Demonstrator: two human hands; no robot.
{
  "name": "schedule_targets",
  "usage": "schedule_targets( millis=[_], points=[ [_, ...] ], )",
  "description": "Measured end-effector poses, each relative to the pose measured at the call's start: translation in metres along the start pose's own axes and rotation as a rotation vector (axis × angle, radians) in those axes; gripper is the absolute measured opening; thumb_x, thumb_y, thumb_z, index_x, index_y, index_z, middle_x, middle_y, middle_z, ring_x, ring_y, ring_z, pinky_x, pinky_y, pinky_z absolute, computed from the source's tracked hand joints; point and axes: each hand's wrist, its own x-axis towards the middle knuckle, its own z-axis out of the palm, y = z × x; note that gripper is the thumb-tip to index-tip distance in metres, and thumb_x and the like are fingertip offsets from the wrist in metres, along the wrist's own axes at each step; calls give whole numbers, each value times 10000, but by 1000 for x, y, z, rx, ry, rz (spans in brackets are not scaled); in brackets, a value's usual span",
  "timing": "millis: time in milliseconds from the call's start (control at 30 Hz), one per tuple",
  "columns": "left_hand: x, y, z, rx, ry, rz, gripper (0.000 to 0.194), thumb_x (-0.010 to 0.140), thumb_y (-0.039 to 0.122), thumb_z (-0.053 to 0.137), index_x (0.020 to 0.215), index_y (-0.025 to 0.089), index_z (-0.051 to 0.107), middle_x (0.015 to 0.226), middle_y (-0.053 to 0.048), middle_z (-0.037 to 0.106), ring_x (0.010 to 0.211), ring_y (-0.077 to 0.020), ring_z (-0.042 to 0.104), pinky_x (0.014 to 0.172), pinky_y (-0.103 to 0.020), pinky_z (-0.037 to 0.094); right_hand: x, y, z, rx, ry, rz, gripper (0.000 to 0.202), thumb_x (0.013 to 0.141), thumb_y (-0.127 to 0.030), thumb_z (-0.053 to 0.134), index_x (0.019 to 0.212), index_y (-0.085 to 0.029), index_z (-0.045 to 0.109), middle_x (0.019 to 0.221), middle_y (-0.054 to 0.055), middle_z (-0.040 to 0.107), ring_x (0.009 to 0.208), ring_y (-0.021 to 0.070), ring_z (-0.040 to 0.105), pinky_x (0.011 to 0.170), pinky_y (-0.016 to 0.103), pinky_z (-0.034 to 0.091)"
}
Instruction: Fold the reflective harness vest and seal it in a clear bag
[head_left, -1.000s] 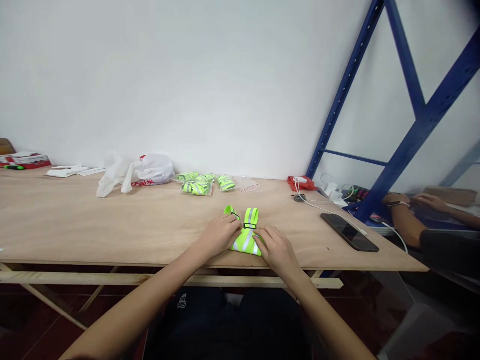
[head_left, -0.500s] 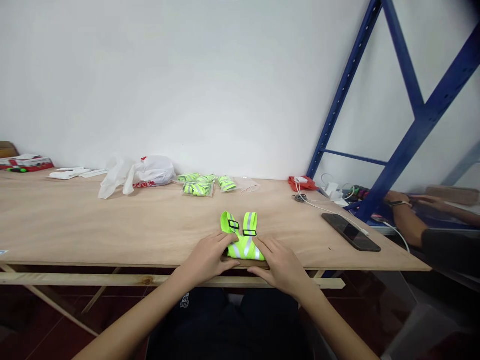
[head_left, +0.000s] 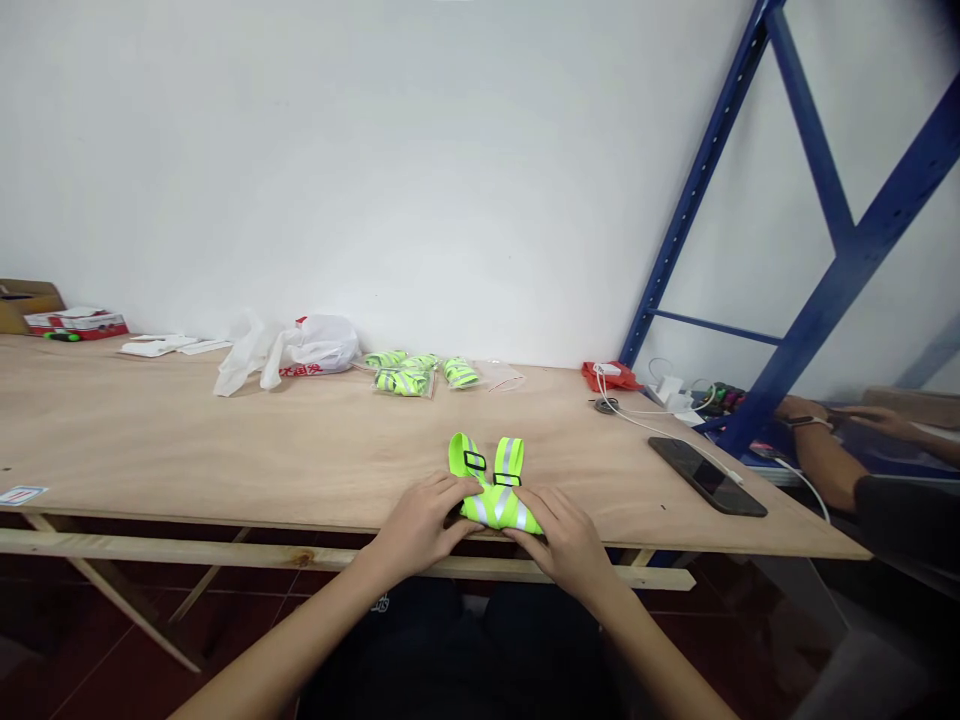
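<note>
A neon-yellow reflective vest with silver stripes lies partly rolled near the front edge of the wooden table. Two strap loops with black buckles stick out from its far side. My left hand grips the left end of the roll, fingers on top and thumb at the near side. At the right end, my right hand holds it the same way. The underside of the roll is hidden.
Several bagged reflective bundles lie by the wall beside a white plastic bag. A phone, a white cable and a red cloth are at right. Beyond the blue rack, another person's arm shows.
The near side of the vest has been rolled a little further away from me, and both hands close more tightly on its ends. The camera view has shifted slightly.
</note>
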Motion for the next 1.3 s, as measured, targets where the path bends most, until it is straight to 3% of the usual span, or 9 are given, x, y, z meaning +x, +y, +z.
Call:
schedule_targets(
  millis=[300,500,633,733,833,967,1067,1167,1300],
  points=[
    [9,6,-5,-13,-6,-172,301,946,423,573,1147,212,649,1047,-82,739,948,-259,684,816,-332,501,13,7,-2,249,20,220,293,928,-454,590,1111,-226,598,990,82,730,886,249,700,767,344,553],
    [19,5,-6,6,-28,-314,376,968,520,483,883,190,644,797,-62,693,763,-242,652,706,-310,449,41,10,-12,436,-170,390,292,880,-445,604,1072,-226,631,928,22,730,805,214,671,726,309,524],
    [26,-5,-1,46,24,-303,434,1003,514,395,844,180,622,883,-84,657,859,-241,614,773,-334,451,65,18,-16,588,-277,407,329,863,-468,623,1045,-198,669,996,40,720,892,227,647,776,318,511],
    [32,-12,2,139,36,-312,474,1015,519,349,850,169,622,993,-110,630,966,-255,581,867,-377,445,80,27,-13,645,-374,431,350,849,-503,632,948,-171,680,893,29,694,780,192,614,668,281,484],
    [39,-16,2,215,-33,-383,490,1020,527,312,918,156,614,1026,-127,626,997,-272,572,899,-418,434,88,36,-6,678,-442,485,400,826,-548,639,878,-152,660,775,6,644,655,153,556,564,253,424],
    [48,-19,0,282,-74,-511,545,983,609,352,1085,123,578,1148,-178,607,1080,-331,567,894,-448,432,87,46,5,568,-406,520,406,826,-571,641,869,-168,629,759,-4,626,669,157,567,562,250,409],
    [51,-24,1,317,-53,-569,635,940,665,402,1206,105,543,1292,-220,551,1211,-388,511,962,-499,395,84,51,10,353,-284,512,401,808,-527,692,993,-176,635,989,67,669,907,208,630,744,293,477],
    [52,-26,1,338,-76,-588,623,945,671,382,1132,114,591,1312,-229,549,1245,-396,496,998,-524,366,83,51,11,212,-294,512,416,824,-547,672,997,-168,659,1085,124,664,1070,259,613,886,343,465],
    [51,-21,2,333,-83,-550,555,981,616,354,1038,129,614,1177,-195,630,1140,-363,570,944,-476,407,79,47,13,258,-352,471,471,912,-627,503,795,-188,627,844,58,669,828,219,618,737,311,453]
  ],
)
